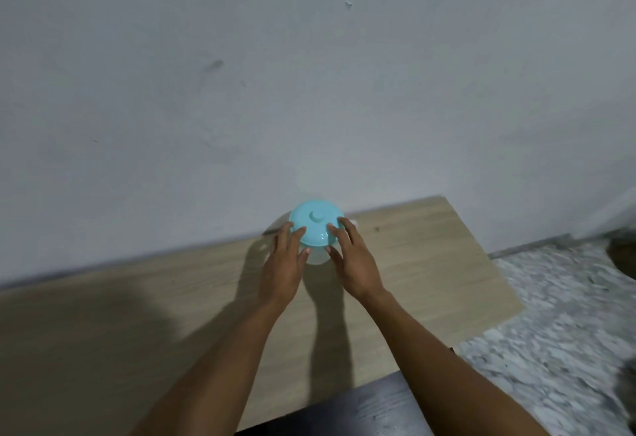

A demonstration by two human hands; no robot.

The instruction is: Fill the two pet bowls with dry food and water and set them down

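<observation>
A container with a round turquoise lid (314,222) and a pale translucent body stands on the wooden table (430,263), close to the wall. My left hand (284,265) rests against its left side, fingertips on the lid's edge. My right hand (351,260) touches its right side, fingers spread over the lid's rim. Both hands flank the container, and I cannot tell how firmly they grip it. No pet bowls are in view.
A plain grey-white wall (309,74) rises right behind the table. The table's right edge ends near a speckled stone floor (557,332). A dark surface (361,411) lies at the bottom, below the table's near edge.
</observation>
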